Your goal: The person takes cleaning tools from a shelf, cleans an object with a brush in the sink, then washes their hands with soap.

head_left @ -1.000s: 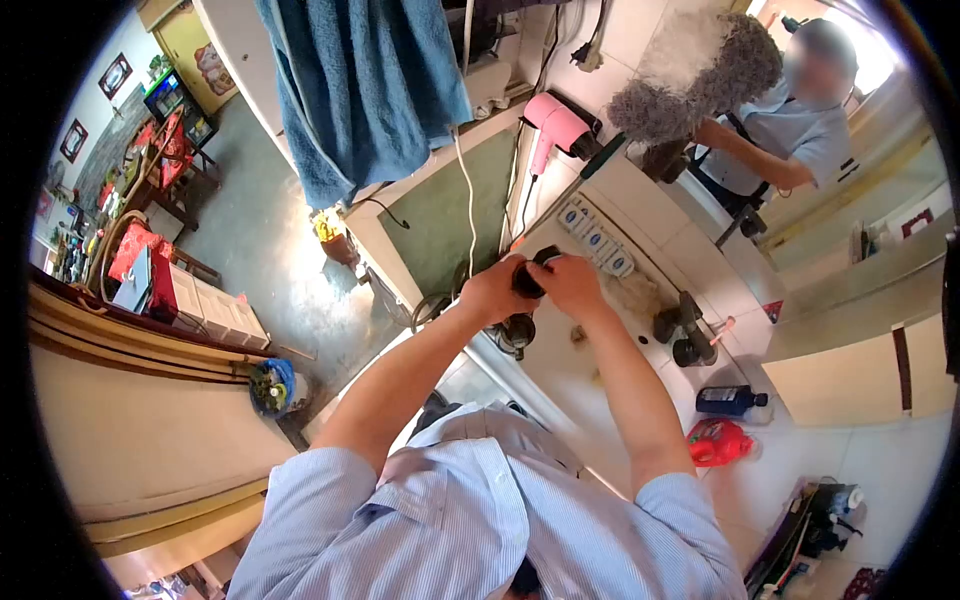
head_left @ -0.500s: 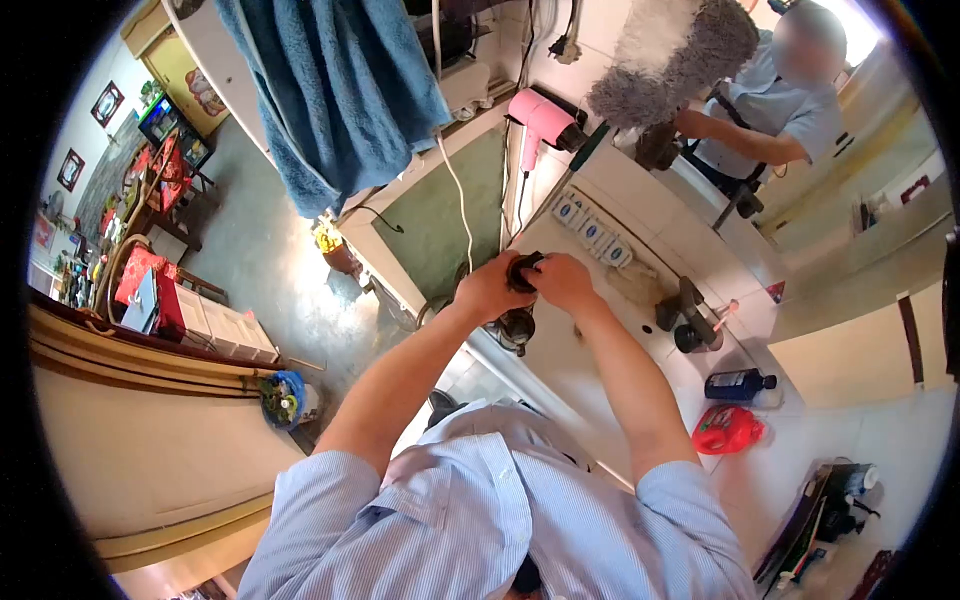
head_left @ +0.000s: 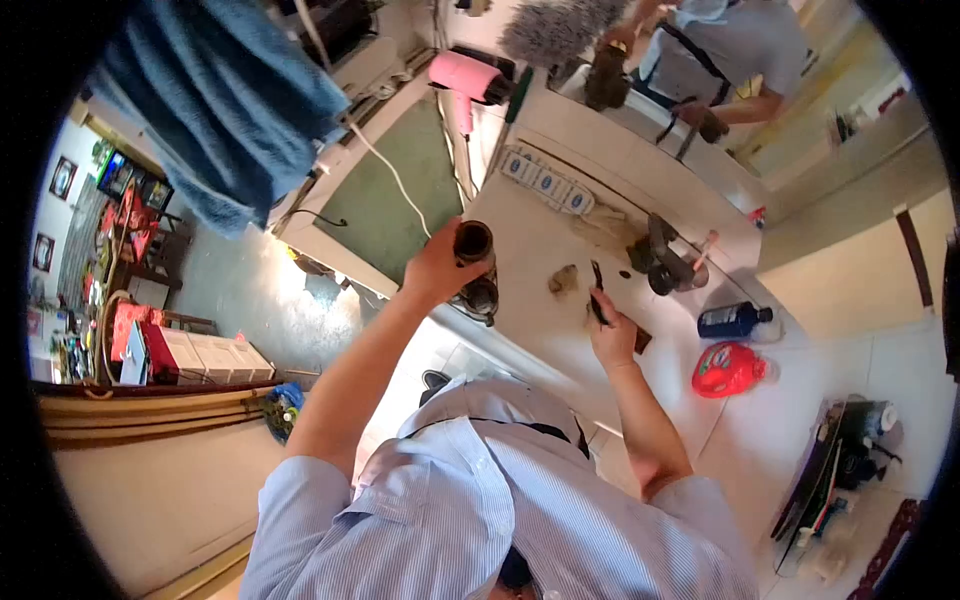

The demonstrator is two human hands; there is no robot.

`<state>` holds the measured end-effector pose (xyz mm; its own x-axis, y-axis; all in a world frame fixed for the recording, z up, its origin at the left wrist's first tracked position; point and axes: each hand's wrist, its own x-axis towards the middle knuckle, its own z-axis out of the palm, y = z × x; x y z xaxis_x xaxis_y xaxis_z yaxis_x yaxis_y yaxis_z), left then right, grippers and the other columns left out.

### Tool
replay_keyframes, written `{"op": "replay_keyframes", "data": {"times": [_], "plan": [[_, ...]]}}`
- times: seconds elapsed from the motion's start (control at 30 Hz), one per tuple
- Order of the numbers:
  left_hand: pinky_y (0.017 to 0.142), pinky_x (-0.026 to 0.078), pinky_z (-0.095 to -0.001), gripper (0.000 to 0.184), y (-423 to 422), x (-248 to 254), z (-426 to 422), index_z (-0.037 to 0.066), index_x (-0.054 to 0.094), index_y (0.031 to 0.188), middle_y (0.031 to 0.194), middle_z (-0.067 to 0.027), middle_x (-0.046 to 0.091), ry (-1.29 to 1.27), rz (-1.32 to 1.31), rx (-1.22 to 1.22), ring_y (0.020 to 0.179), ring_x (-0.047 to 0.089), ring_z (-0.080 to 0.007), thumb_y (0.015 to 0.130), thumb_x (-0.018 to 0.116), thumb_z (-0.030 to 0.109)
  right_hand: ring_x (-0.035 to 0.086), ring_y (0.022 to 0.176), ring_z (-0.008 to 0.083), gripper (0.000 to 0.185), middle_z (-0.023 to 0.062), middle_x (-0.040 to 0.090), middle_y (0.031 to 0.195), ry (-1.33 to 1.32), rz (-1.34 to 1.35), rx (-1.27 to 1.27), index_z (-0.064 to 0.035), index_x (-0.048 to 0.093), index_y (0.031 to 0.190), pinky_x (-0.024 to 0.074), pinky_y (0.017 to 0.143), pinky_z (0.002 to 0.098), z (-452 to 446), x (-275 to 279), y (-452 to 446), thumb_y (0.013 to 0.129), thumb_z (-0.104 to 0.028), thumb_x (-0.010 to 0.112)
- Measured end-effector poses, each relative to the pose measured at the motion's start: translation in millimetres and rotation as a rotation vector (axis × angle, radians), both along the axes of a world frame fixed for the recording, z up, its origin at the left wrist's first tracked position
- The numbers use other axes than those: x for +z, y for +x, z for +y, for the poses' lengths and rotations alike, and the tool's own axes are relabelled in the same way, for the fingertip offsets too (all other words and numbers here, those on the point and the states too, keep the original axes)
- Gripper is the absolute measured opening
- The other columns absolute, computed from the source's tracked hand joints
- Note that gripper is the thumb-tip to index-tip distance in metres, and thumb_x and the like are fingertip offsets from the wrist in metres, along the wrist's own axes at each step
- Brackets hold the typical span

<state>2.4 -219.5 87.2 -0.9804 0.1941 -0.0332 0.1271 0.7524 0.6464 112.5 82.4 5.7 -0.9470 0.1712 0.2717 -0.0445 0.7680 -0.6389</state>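
My left hand (head_left: 436,268) is closed around a dark cylinder (head_left: 474,240), whose round open end faces up towards me. Just below that hand, a dark, shiny part (head_left: 481,298) shows at the counter's front edge; whether it joins the cylinder I cannot tell. My right hand (head_left: 613,335) holds a thin black piece (head_left: 598,285) upright between thumb and fingers, above the white counter (head_left: 530,320). Beside its fingers lies a small brown block (head_left: 642,340). A brownish crumpled scrap (head_left: 563,281) rests on the counter between the hands.
A pink hair dryer (head_left: 466,76) hangs at the back, near a blue towel (head_left: 215,110). A white-and-blue strip of packs (head_left: 545,182) lies along the wall. To the right are a dark clamp-like tool (head_left: 662,260), a blue bottle (head_left: 735,320) and a red container (head_left: 727,370). A mirror reflects a person.
My right hand has left the cylinder's top and moved right with the thin black piece. The cylinder's open end now shows in my left hand. The whole view has shifted.
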Motion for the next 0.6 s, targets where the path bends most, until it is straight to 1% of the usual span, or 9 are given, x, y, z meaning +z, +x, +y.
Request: {"op": "replay_keyframes", "data": {"times": [0.03, 0.1, 0.17, 0.23, 0.3, 0.37, 0.43, 0.5, 0.6], "plan": [[0.09, 0.044, -0.0387, 0.082, -1, -1, 1, 0.005, 0.035, 0.134, 0.121, -0.0182, 0.052, -0.005, -0.005, -0.015, 0.11, 0.053, -0.0318, 0.07, 0.071, 0.043, 0.064, 0.081, 0.0277, 0.036, 0.0121, 0.066, 0.094, 0.228, -0.241, 0.019, -0.0084, 0.057, 0.115, 0.0506, 0.071, 0.0363, 14, -22, 15, 0.079, -0.008, 0.059], [0.091, 0.043, -0.0388, 0.083, -1, 0, 2, 0.006, 0.031, 0.137, 0.124, -0.0174, 0.05, -0.085, -0.009, -0.004, 0.111, 0.052, -0.0319, 0.072, 0.069, 0.041, 0.062, 0.089, 0.0316, 0.05, 0.0103, 0.066, 0.098, 0.296, -0.369, 0.04, -0.0116, 0.051, 0.125, 0.0495, 0.075, 0.0409, 40, -72, 40, 0.076, -0.007, 0.057], [0.091, 0.043, -0.0392, 0.084, -1, -1, 2, 0.008, 0.029, 0.138, 0.124, -0.0175, 0.049, -0.131, 0.033, -0.036, 0.111, 0.052, -0.032, 0.072, 0.069, 0.039, 0.062, 0.09, 0.0313, 0.049, 0.0114, 0.065, 0.099, 0.327, -0.485, -0.001, -0.0118, 0.05, 0.125, 0.049, 0.077, 0.0408, 67, -124, 65, 0.077, -0.008, 0.055], [0.091, 0.043, -0.0393, 0.084, 1, 2, 3, 0.01, 0.028, 0.139, 0.123, -0.0181, 0.049, -0.1, 0.022, -0.035, 0.112, 0.051, -0.0328, 0.071, 0.07, 0.037, 0.061, 0.091, 0.0311, 0.048, 0.0124, 0.064, 0.099, 0.358, -0.603, -0.05, -0.0119, 0.05, 0.126, 0.0485, 0.078, 0.0408, 71, -122, 73, 0.078, -0.009, 0.054], [0.09, 0.044, -0.0399, 0.084, 3, 3, 5, 0.01, 0.028, 0.139, 0.124, -0.0177, 0.048, -0.125, 0.031, -0.032, 0.112, 0.051, -0.033, 0.071, 0.07, 0.036, 0.061, 0.093, 0.0313, 0.043, 0.0155, 0.064, 0.1, 0.432, -1.075, -0.012, -0.0097, 0.051, 0.122, 0.0484, 0.079, 0.0411, 76, -111, 78, 0.079, -0.008, 0.051], [0.089, 0.044, -0.0404, 0.084, 6, 5, 8, 0.01, 0.027, 0.139, 0.126, -0.0172, 0.047, -0.15, 0.045, -0.018, 0.111, 0.051, -0.0333, 0.071, 0.07, 0.035, 0.061, 0.092, 0.0322, 0.037, 0.0178, 0.063, 0.098, 0.41, -1.053, 0.015, -0.0073, 0.053, 0.116, 0.0492, 0.077, 0.0423, 86, -129, 76, 0.08, -0.007, 0.048], [0.088, 0.045, -0.0421, 0.084, 10, 12, 10, 0.011, 0.026, 0.139, 0.127, -0.0163, 0.045, -0.22, -0.054, 0.015, 0.108, 0.052, -0.0336, 0.071, 0.07, 0.032, 0.061, 0.091, 0.0343, 0.038, 0.0173, 0.063, 0.098, 0.333, -0.823, -0.215, -0.0072, 0.053, 0.117, 0.0487, 0.078, 0.044, 87, -137, 53, 0.08, -0.008, 0.047], [0.084, 0.047, -0.0419, 0.082, 14, 12, 9, 0.012, 0.026, 0.139, 0.127, -0.0164, 0.044, -0.237, 0.007, 0.007, 0.105, 0.054, -0.0328, 0.072, 0.07, 0.03, 0.058, 0.096, 0.0354, 0.035, 0.0176, 0.062, 0.1, 0.24, -0.604, -0.158, -0.0063, 0.054, 0.115, 0.0467, 0.082, 0.0451, 77, -136, 25, 0.081, -0.011, 0.047], [0.076, 0.05, -0.0395, 0.075, 25, 29, 17, 0.012, 0.03, 0.137, 0.125, -0.0163, 0.045, -0.195, 0.052, 0.036, 0.095, 0.058, -0.03, 0.074, 0.069, 0.024, 0.052, 0.109, 0.0357, 0.046, 0.0208, 0.051, 0.121, 0.111, -0.575, 0.027, -0.0054, 0.046, 0.125, 0.0441, 0.09, 0.0442, 51, -156, -28, 0.081, -0.016, 0.052]]}}
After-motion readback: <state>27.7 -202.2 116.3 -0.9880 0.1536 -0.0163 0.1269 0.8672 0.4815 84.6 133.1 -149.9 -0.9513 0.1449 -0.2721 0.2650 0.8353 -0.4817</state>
